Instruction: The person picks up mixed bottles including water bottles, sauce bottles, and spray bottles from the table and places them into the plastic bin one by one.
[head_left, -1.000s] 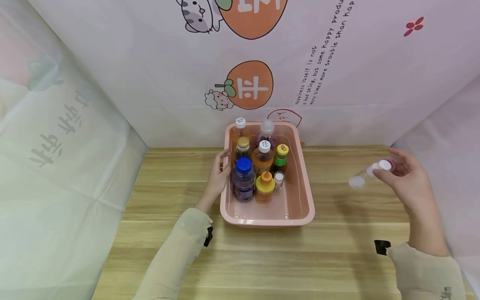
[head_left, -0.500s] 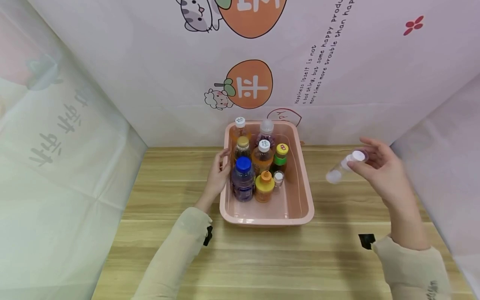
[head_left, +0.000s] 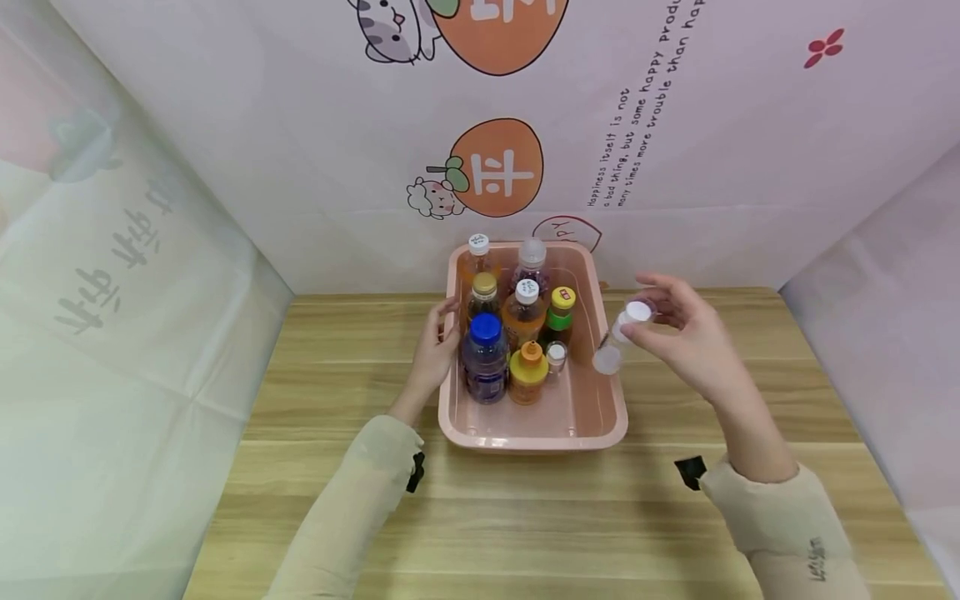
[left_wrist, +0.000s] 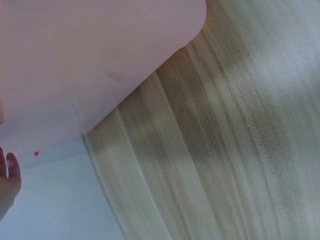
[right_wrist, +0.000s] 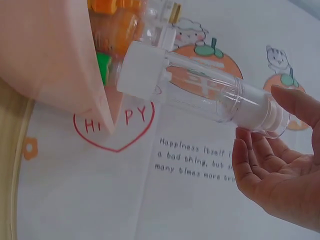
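My right hand (head_left: 686, 333) pinches a slim clear plastic bottle (right_wrist: 200, 87) with a white cap near one end. The bottle is tilted, its lower white end overlapping the right rim of the pink plastic bin (head_left: 551, 444) in the head view. Only my thumb and fingertips meet the bottle's upper end in the right wrist view. On the bin's left side, my left hand (head_left: 433, 354) grips the rim. Inside stand several bottles: a blue-capped one (head_left: 486, 367), a yellow squeeze bottle (head_left: 528, 375), a yellow-topped bottle with a green band (head_left: 560, 319), and a small white-capped one (head_left: 555, 358).
The bin sits on a wood-grain table (head_left: 337, 517), close to the back wall sheet (head_left: 337, 167) with cartoon prints. Pale sheets also hang at the left and right. More capped bottles, one orange (head_left: 523, 312), fill the back of the bin.
My right hand has carried the clear bottle leftward from the table's right side to the bin's right rim. My left hand and the bin have stayed in place.
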